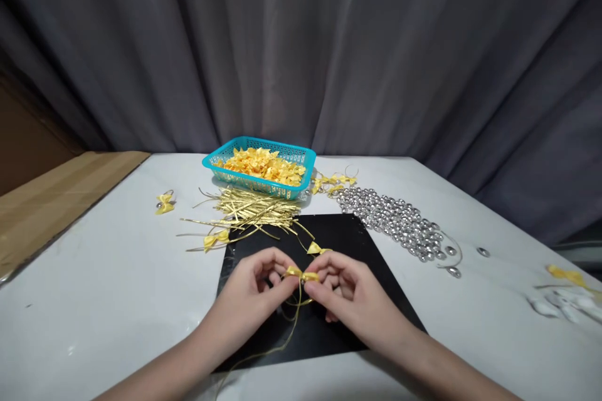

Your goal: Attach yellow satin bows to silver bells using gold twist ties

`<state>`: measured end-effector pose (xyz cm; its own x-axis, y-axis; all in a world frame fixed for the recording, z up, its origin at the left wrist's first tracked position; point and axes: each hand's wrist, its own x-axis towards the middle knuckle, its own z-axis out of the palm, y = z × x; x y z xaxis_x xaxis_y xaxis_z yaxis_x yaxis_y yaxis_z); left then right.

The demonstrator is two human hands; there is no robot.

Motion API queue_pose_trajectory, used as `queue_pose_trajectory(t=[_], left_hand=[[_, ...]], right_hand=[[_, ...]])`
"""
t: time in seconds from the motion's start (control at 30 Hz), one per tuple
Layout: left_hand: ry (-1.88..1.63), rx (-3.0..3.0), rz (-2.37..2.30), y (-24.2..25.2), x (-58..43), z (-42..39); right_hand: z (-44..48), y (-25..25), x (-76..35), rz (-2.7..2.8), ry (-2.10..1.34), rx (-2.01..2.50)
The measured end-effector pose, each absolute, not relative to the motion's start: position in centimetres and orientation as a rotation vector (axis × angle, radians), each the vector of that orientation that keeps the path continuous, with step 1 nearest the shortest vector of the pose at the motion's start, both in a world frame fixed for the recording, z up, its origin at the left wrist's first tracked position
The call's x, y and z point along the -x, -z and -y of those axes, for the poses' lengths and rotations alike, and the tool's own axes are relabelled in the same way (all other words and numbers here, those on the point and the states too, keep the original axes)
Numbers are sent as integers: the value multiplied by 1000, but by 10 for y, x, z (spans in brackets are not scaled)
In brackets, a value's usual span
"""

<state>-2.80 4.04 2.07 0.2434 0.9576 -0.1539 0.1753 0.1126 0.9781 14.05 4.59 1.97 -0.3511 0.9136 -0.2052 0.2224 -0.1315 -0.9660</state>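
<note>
Between my two hands, above a black mat (329,335), is a small yellow ribbon bow (295,271). My left hand (261,282) pinches one loop with thumb and forefinger. The other loop is pinched the same way by my right hand (345,285). A thin gold cord (295,326) hangs from the bow's middle and trails toward the table's near edge. Just beyond my right fingers lies another yellow bow (317,249) on the mat. A further bow (216,239) rests by the mat's far left corner. My other fingers are curled.
A blue basket (308,169) of yellow bows stands at the back, with gold twist ties (256,208) in front. Silver beads (395,219) are heaped to the right. One finished-looking bow (164,203) lies left; white tangled material (567,304) lies far right. A cardboard box (84,185) flanks the table.
</note>
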Motion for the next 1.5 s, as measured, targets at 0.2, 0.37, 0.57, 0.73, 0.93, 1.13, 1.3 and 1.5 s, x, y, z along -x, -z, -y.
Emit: queue_pose_trajectory(t=[0.2, 0.37, 0.57, 0.73, 0.93, 1.13, 1.3, 1.5], left_hand=[[-827, -1307, -1172, -14, 25, -38], [-875, -1313, -1218, -2, 21, -34], [-927, -1297, -1224, 9, 23, -34], [-940, -1269, -1214, 10, 25, -36], [-911, -1270, -1224, 9, 25, -36], [-889, -1284, -1244, 12, 26, -36], [-880, -1291, -1249, 9, 26, -36], [-884, -1285, -1259, 7, 26, -36]], right_hand=[[-43, -15, -141, 1831, -1351, 1355], [-107, -29, -169, 2066, -561, 1473], [-210, -25, -198, 2094, -304, 1684], [-226, -18, -194, 2054, -365, 1624], [-178, -40, -172, 1994, -732, 1179], [-133, -63, -157, 1902, -1404, 717], [-122, -70, -157, 1736, -1843, 476], [-116, -73, -156, 1712, -1948, 393]])
